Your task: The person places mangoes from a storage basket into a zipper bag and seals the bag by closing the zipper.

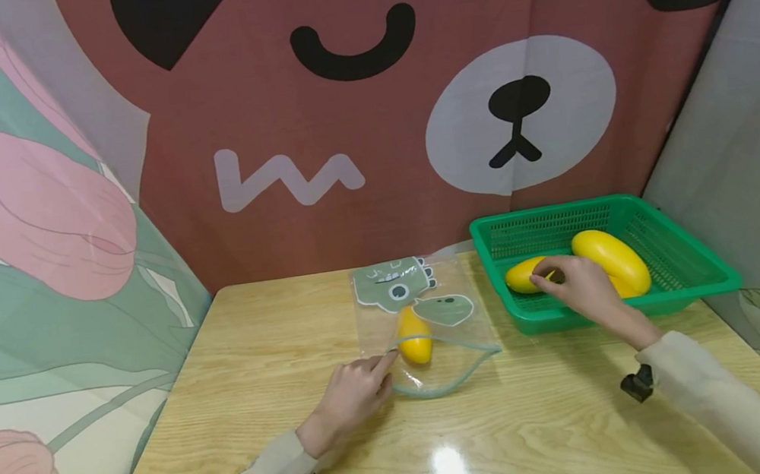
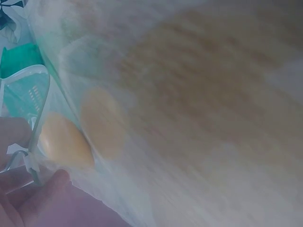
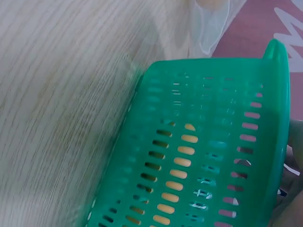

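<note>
My left hand (image 1: 354, 396) pinches the rim of a clear zip bag (image 1: 375, 329) with a green cartoon print, and its mouth gapes toward me. Inside lies a smooth yellow mango-shaped fruit (image 1: 416, 348). In the left wrist view, the fingers (image 2: 47, 189) are at the bag's edge, close to the fruit (image 2: 66, 142). My right hand (image 1: 580, 286) reaches into a green basket (image 1: 688, 264), its bent fingertips overlapping a smaller yellow fruit (image 1: 523, 277); I cannot tell whether they grip it. In the right wrist view, the basket wall (image 3: 213, 142) hides most of that hand.
A larger, curved yellow fruit (image 1: 609, 257) lies in the basket, right beside my right hand. The basket stands at the back right of the wooden table (image 1: 278, 323). A printed bear cloth (image 1: 375, 115) hangs behind the table, with flowered cloth (image 1: 41, 216) on the left.
</note>
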The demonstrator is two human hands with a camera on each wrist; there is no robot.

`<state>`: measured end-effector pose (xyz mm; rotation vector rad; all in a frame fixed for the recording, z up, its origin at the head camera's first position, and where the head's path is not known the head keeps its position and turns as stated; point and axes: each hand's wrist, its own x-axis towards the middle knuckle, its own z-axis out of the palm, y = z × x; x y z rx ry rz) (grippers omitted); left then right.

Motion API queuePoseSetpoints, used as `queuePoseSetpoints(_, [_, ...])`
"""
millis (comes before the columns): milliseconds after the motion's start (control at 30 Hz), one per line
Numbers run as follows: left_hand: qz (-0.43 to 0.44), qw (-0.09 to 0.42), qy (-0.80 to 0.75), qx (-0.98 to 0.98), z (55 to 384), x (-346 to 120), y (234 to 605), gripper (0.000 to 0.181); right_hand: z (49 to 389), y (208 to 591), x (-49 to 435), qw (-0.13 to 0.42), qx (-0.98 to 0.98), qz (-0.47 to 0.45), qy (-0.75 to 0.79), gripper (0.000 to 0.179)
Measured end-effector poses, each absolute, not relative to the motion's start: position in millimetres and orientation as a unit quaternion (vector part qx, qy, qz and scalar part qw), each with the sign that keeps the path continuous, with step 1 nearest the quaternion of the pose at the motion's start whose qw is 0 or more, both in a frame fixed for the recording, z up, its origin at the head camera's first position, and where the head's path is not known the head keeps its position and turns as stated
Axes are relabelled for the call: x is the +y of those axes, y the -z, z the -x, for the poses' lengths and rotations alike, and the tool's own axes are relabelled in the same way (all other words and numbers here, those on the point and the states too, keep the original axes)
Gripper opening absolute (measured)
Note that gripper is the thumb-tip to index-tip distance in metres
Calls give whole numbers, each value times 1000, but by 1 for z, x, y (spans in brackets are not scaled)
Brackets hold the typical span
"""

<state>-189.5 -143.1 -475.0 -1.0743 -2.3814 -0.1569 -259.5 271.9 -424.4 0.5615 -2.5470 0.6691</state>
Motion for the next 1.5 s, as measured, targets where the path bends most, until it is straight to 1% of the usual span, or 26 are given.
queuePoseSetpoints(100, [396, 262, 56, -878, 189, -143, 474, 42, 260, 424, 278, 212, -927, -193, -242, 6])
queuePoseSetpoints(400, [397, 264, 58, -877, 189, -144, 476, 42, 262, 419, 293, 226, -929, -178, -232, 8])
queuePoseSetpoints(667, [399, 257, 56, -878, 188, -144, 475, 40, 264, 415, 306, 187, -944, -158, -223, 15])
queuePoseSetpoints(833, [398, 255, 57, -879, 188, -144, 476, 41, 266, 417, 316, 172, -949, -154, -216, 18])
queuePoseSetpoints(1200, [399, 259, 63, -877, 189, -143, 477, 41, 269, 419, 331, 151, -952, -154, -216, 17])
queuePoseSetpoints(1367, [401, 260, 59, -876, 188, -144, 477, 42, 273, 420, 338, 125, -960, -136, -213, 18])
queuePoseSetpoints(1500, [401, 258, 61, -877, 187, -143, 476, 42, 276, 420, 343, 101, -966, -121, -203, 23])
